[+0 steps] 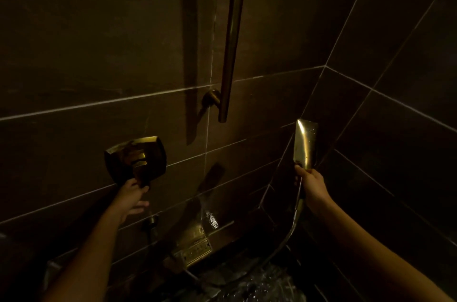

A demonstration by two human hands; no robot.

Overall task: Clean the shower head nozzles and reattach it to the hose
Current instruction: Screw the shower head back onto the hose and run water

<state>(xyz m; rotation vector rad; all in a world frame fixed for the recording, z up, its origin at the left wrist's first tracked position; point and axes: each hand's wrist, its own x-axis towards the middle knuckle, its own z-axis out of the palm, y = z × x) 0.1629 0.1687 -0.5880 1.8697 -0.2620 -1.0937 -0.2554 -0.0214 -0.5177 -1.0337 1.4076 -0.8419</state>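
Dim tiled shower corner. Right hand (pixel 310 185) is clamped around the lower handle of the brass shower head (pixel 305 145), held upright near the wall corner, below and right of the vertical rail (pixel 232 41). The hose (pixel 294 222) trails down from under that hand in a curve. Left hand (pixel 133 195) has fingers curled on the lever (pixel 141 176) of the square wall valve plate (pixel 123 155). Water falls onto the spout (pixel 195 249) below.
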